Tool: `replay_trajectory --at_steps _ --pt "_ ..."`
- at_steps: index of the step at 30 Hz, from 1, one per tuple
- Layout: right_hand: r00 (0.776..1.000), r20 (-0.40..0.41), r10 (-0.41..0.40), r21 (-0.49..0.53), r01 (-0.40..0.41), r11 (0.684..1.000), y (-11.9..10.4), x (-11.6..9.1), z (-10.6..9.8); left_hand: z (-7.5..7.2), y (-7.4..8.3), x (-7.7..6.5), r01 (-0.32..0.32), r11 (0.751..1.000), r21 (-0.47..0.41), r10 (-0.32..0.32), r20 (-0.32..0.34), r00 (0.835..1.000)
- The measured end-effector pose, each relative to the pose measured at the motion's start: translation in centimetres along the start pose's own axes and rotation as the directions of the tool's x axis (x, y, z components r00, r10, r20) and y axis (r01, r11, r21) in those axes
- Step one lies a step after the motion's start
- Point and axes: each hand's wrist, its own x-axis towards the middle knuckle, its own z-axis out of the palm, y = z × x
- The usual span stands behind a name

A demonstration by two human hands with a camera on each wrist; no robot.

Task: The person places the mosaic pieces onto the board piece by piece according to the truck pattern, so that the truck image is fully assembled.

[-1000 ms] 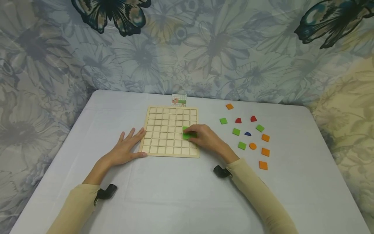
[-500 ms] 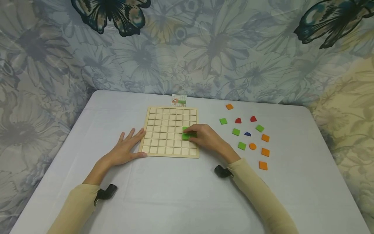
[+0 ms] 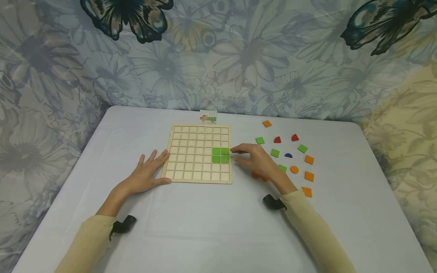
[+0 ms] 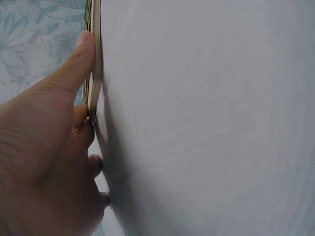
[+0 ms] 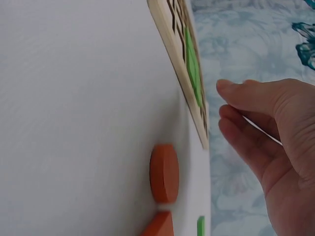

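Observation:
A pale wooden grid board (image 3: 187, 167) lies on the white table. Several green square tiles (image 3: 216, 159) form a two-by-two block at its right side. My left hand (image 3: 145, 176) rests at the board's left edge, fingers spread and thumb at the lower corner; the left wrist view shows the thumb (image 4: 81, 56) against the frame. Just off the right edge hovers my right hand (image 3: 257, 161), thumb and fingers apart and nothing between them. Below it, partly hidden, are orange-red pieces (image 3: 255, 174); one rounded orange-red piece (image 5: 164, 173) shows in the right wrist view.
Loose tiles lie right of the board: green squares (image 3: 274, 153), orange squares (image 3: 309, 176), an orange disc (image 3: 294, 170), red quarter-rounds (image 3: 277, 140) and a blue half-round (image 3: 288, 155). A small picture card (image 3: 208, 117) lies behind the board. Flowered cloth (image 3: 191, 68) hangs behind the table.
My right hand has let go of the green tiles and moved right, off the board, uncovering the whole green block. The left hand stays at the board's edge.

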Motion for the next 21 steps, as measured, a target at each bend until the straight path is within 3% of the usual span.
replay_trajectory --at_steps 10,21 --pt "0.998 -0.058 0.025 0.06 -0.022 0.998 1.7 -2.1 -1.8 -0.1 0.0 0.0 -0.007 1.0 0.001 0.007 -0.004 1.0" --pt "0.978 -0.163 0.129 0.204 -0.094 0.974 3.6 -5.5 -3.0 0.0 0.1 -0.1 -0.017 1.0 -0.011 0.016 -0.012 1.0"
